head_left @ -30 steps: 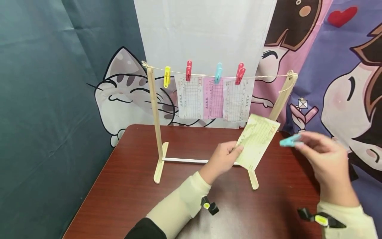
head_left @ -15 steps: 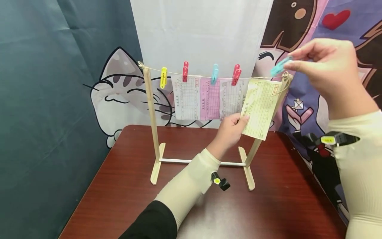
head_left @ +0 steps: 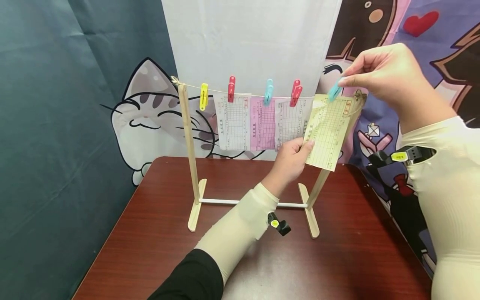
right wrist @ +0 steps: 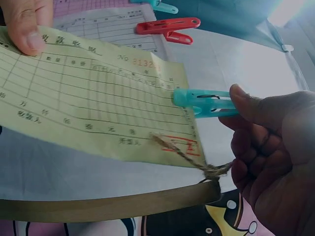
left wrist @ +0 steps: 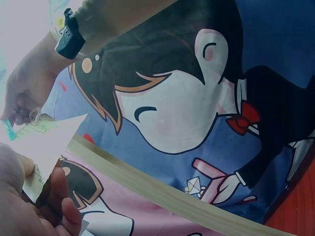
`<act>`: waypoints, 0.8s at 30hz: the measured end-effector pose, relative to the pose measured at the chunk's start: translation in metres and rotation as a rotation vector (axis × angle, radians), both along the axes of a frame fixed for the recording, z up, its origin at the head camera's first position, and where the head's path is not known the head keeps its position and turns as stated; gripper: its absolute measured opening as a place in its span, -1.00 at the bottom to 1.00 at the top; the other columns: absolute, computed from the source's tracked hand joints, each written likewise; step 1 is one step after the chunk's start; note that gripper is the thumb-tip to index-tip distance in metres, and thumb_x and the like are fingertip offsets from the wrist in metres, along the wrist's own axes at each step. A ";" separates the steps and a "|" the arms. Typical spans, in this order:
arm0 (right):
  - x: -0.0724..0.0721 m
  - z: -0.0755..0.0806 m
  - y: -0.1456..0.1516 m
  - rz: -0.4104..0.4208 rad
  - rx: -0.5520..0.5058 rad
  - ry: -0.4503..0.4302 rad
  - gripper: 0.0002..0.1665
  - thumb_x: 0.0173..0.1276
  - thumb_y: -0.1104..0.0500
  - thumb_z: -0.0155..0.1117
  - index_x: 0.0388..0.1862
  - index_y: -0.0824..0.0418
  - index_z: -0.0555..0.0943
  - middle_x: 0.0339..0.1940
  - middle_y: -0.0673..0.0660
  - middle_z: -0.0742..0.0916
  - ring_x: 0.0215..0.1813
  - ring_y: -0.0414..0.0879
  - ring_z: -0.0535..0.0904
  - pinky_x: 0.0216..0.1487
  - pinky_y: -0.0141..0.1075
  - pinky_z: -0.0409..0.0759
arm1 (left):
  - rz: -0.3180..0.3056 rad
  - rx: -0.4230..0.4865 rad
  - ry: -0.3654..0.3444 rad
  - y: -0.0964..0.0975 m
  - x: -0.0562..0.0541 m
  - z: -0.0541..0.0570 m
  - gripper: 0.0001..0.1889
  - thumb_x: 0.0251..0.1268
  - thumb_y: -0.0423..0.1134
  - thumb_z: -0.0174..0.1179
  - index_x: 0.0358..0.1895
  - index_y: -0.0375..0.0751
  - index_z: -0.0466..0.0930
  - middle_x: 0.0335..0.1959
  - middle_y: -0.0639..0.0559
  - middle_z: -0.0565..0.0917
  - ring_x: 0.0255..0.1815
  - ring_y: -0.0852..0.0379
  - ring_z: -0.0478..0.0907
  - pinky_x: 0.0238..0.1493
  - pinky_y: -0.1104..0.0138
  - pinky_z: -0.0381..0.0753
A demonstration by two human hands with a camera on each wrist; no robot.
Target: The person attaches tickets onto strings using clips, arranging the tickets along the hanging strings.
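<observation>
My left hand (head_left: 290, 164) pinches the left edge of a pale yellow receipt sheet (head_left: 326, 133) between thumb and fingers. The sheet stands up against the right end of the string (head_left: 249, 92), its top edge at string height. With thumb and fingertips my right hand (head_left: 386, 75) grips a light blue clothespin (head_left: 335, 89). In the right wrist view the tip of that clothespin (right wrist: 206, 102) overlaps the sheet's top edge. Left of the sheet hang a white form (head_left: 234, 125), a pink form (head_left: 262, 125) and another white form (head_left: 290, 121), each under a clothespin.
The string runs between two wooden posts (head_left: 189, 141) joined by a white bar (head_left: 221, 201), on a dark red table (head_left: 150, 250). A yellow clothespin (head_left: 203, 96) clips the string at the left. Printed cloth (head_left: 408, 25) hangs behind.
My left hand has raised the yellow sheet up to the string. My right hand has lifted the blue clothespin from the right side and moved it left onto the sheet's top edge.
</observation>
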State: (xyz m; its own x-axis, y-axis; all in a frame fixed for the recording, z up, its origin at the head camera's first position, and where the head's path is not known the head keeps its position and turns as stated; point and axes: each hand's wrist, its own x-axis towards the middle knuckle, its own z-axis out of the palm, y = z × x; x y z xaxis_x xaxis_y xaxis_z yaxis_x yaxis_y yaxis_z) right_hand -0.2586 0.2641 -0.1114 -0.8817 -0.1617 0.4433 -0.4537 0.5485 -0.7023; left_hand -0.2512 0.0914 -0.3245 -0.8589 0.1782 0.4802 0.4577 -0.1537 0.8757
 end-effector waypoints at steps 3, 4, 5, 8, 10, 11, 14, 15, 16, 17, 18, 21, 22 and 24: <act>-0.003 -0.002 0.002 -0.001 0.050 -0.032 -0.86 0.20 0.27 0.61 -0.26 0.24 0.82 -0.47 -0.13 0.81 -0.43 -0.24 0.59 -0.50 -0.49 0.52 | 0.000 0.002 0.003 0.001 -0.001 0.000 -0.73 0.58 -0.24 0.15 -0.06 -0.41 0.75 -0.21 -0.23 0.81 -0.36 0.42 0.63 -0.36 0.46 0.63; -0.004 -0.002 0.003 0.003 0.072 -0.041 -0.85 0.21 0.26 0.61 -0.24 0.22 0.82 -0.46 -0.14 0.81 -0.42 -0.25 0.60 -0.48 -0.49 0.53 | 0.001 0.001 0.005 0.001 -0.001 0.000 -0.73 0.58 -0.24 0.15 -0.05 -0.40 0.75 -0.20 -0.23 0.81 -0.36 0.42 0.63 -0.35 0.46 0.63; -0.005 -0.002 0.004 0.007 0.094 -0.050 -0.83 0.20 0.25 0.61 -0.22 0.19 0.82 -0.45 -0.16 0.81 -0.42 -0.27 0.62 -0.46 -0.50 0.55 | 0.006 -0.003 0.007 0.001 -0.002 0.000 -0.73 0.58 -0.24 0.15 -0.05 -0.39 0.75 -0.21 -0.22 0.81 -0.36 0.42 0.62 -0.36 0.47 0.62; -0.007 -0.003 0.007 0.020 0.178 -0.058 -0.79 0.21 0.23 0.61 -0.17 0.12 0.79 -0.43 -0.21 0.80 -0.42 -0.32 0.64 -0.41 -0.53 0.54 | 0.023 -0.025 0.015 0.001 -0.003 0.000 -0.73 0.58 -0.23 0.16 -0.09 -0.38 0.76 -0.23 -0.20 0.81 -0.38 0.42 0.60 -0.38 0.47 0.60; -0.007 -0.003 0.008 0.026 0.229 -0.047 -0.74 0.22 0.20 0.60 -0.10 0.10 0.77 -0.41 -0.24 0.79 -0.40 -0.32 0.63 -0.38 -0.54 0.52 | 0.031 -0.044 0.015 0.001 -0.005 -0.001 -0.73 0.58 -0.21 0.17 -0.10 -0.37 0.77 -0.25 -0.16 0.82 -0.39 0.42 0.58 -0.39 0.47 0.58; -0.008 -0.003 0.008 0.031 0.255 -0.034 -0.70 0.23 0.19 0.60 -0.05 0.09 0.77 -0.39 -0.25 0.78 -0.37 -0.32 0.63 -0.36 -0.55 0.52 | 0.038 -0.056 0.014 -0.001 -0.006 -0.001 -0.72 0.58 -0.20 0.17 -0.11 -0.36 0.77 -0.26 -0.14 0.82 -0.39 0.42 0.57 -0.39 0.47 0.57; -0.009 -0.004 0.008 0.021 0.334 0.015 -0.54 0.26 0.14 0.58 0.14 0.09 0.73 -0.35 -0.28 0.73 -0.29 -0.29 0.59 -0.31 -0.55 0.47 | 0.064 -0.111 0.022 -0.006 -0.008 -0.002 -0.72 0.58 -0.16 0.17 -0.10 -0.30 0.78 -0.36 -0.03 0.79 -0.43 0.40 0.52 -0.42 0.46 0.52; -0.008 -0.004 0.008 0.004 0.361 0.031 -0.47 0.27 0.11 0.57 0.23 0.08 0.70 -0.31 -0.30 0.71 -0.23 -0.30 0.56 -0.27 -0.54 0.45 | 0.080 -0.137 0.034 -0.008 -0.009 -0.003 -0.72 0.58 -0.14 0.17 -0.10 -0.28 0.77 -0.40 0.02 0.77 -0.45 0.39 0.50 -0.42 0.46 0.50; -0.007 -0.005 0.009 -0.011 0.378 0.051 -0.41 0.28 0.09 0.56 0.30 0.07 0.66 -0.26 -0.29 0.71 -0.17 -0.31 0.54 -0.17 -0.55 0.43 | 0.099 -0.166 0.051 -0.010 -0.009 -0.003 -0.73 0.57 -0.12 0.18 -0.10 -0.25 0.77 -0.43 0.06 0.73 -0.46 0.37 0.49 -0.42 0.46 0.49; -0.005 -0.006 0.010 -0.034 0.399 0.071 -0.37 0.31 0.06 0.54 0.36 0.05 0.62 -0.16 -0.21 0.73 -0.07 -0.25 0.55 -0.04 -0.51 0.44 | 0.116 -0.189 0.069 -0.014 -0.009 -0.002 -0.73 0.56 -0.11 0.19 -0.08 -0.24 0.76 -0.45 0.08 0.71 -0.46 0.34 0.49 -0.41 0.45 0.49; -0.002 -0.007 0.011 -0.055 0.416 0.097 -0.32 0.33 0.04 0.52 0.42 0.04 0.57 -0.05 -0.11 0.74 0.03 -0.16 0.55 0.10 -0.41 0.46 | 0.138 -0.214 0.078 -0.017 -0.009 -0.002 -0.74 0.56 -0.09 0.20 -0.05 -0.20 0.76 -0.44 0.11 0.68 -0.45 0.32 0.49 -0.39 0.44 0.50; 0.011 -0.015 0.013 -0.099 0.405 0.250 -0.22 0.32 0.00 0.48 0.51 0.00 0.49 0.28 0.10 0.67 0.33 0.03 0.45 0.43 -0.20 0.28 | 0.178 -0.264 0.130 -0.039 -0.005 -0.002 -0.73 0.54 -0.08 0.22 0.06 -0.15 0.74 -0.33 0.11 0.70 -0.33 0.27 0.58 -0.27 0.42 0.60; 0.017 -0.019 0.013 -0.092 0.386 0.341 -0.22 0.30 0.00 0.47 0.50 0.05 0.49 0.34 0.21 0.63 0.38 0.12 0.42 0.48 -0.16 0.19 | 0.186 -0.275 0.149 -0.050 -0.003 -0.002 -0.72 0.54 -0.08 0.21 0.09 -0.14 0.73 -0.28 0.11 0.72 -0.28 0.26 0.60 -0.22 0.41 0.62; 0.029 -0.032 0.011 -0.068 0.335 0.535 -0.22 0.27 -0.10 0.42 0.42 0.17 0.54 0.33 0.33 0.62 0.38 0.23 0.42 0.47 -0.16 0.16 | 0.199 -0.295 0.198 -0.076 0.003 -0.005 -0.68 0.53 -0.09 0.19 0.16 -0.16 0.70 -0.18 0.06 0.74 -0.20 0.23 0.63 -0.16 0.37 0.65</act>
